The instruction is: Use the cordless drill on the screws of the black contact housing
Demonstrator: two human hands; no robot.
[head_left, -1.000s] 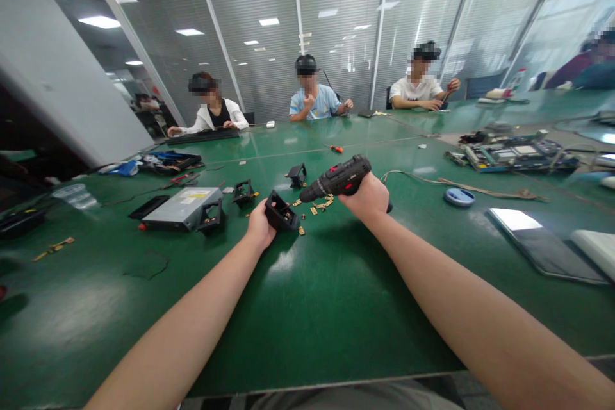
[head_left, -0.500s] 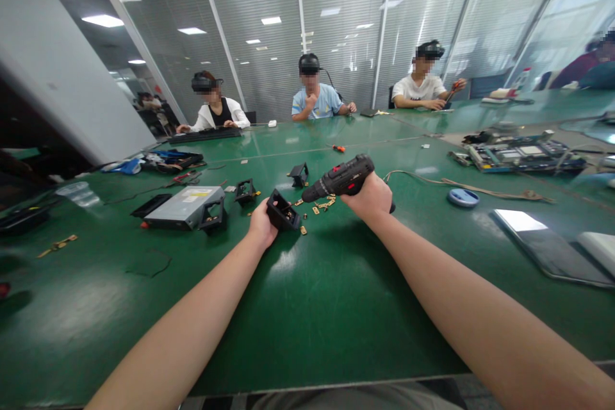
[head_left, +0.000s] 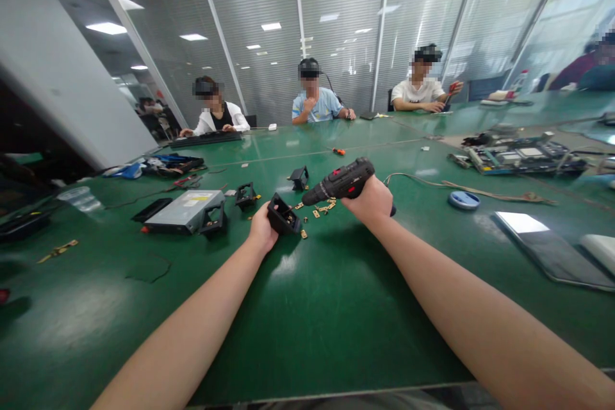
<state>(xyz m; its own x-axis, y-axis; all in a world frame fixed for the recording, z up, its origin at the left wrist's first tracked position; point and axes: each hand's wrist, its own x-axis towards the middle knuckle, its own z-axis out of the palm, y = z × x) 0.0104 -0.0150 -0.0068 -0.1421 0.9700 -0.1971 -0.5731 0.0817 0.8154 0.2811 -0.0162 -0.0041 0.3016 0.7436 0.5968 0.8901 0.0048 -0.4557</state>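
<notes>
My left hand (head_left: pixel 262 228) is closed on a black plastic socket box (head_left: pixel 283 216), its open side tilted toward the right, with small brass parts inside. My right hand (head_left: pixel 372 200) grips a black cordless drill (head_left: pixel 342 180) by its handle. The drill points left, its chuck close to the box; whether the bit touches a part inside is too small to tell. Small brass pieces (head_left: pixel 323 210) lie scattered on the green table between the hands. Similar black boxes stand beyond and to the left, among them one box (head_left: pixel 299 177) behind the drill tip and another (head_left: pixel 246 195) farther left.
A silver optical drive (head_left: pixel 185 209) lies left of my left hand, near a clear plastic cup (head_left: pixel 81 198). To the right are a blue round lid (head_left: pixel 464 199), a phone-like slab (head_left: pixel 552 250) and circuit boards (head_left: pixel 523 154). Several people sit across the table (head_left: pixel 336 327).
Both hands, the box and the drill hold nearly the same place. The whole view has shifted down very slightly.
</notes>
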